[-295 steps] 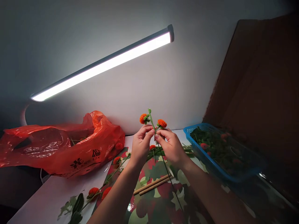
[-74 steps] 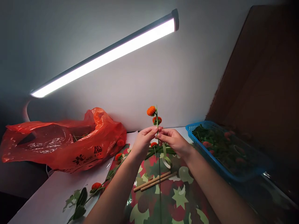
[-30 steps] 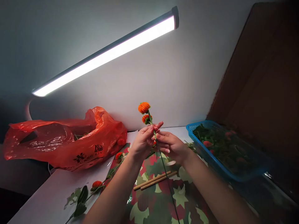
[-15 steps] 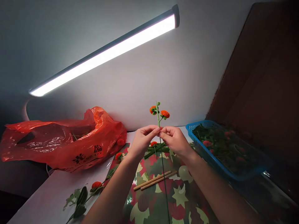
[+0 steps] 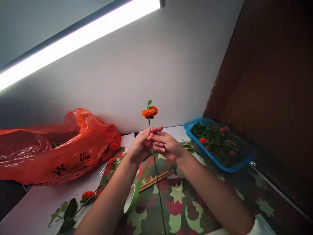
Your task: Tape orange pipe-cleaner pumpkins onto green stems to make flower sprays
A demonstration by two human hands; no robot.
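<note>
Ok so with the hands as clock centre, left hand (image 5: pixel 140 146) and right hand (image 5: pixel 169 144) both pinch the fuzzy orange flower stem (image 5: pixel 155 162), thumbs against fingertips, the right's other fingers kinda loose. Blooms (image 5: pixel 148 113) sit at 12 o'clock, green tape roll (image 5: pixel 133 198) dangles at 7, wooden sticks (image 5: pixel 156 180) at 6, red plastic bag (image 5: pixel 73 160) at 9, blue plastic basket (image 5: pixel 227 169) at 3.

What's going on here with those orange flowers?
A person's left hand and right hand are pinching one thin stem with orange flowers at its top. The stem stands nearly upright. A roll of green tape is below the hands, its strip running up toward them. Two sticks lie beneath, and a blue basket sits off to the right.
</note>
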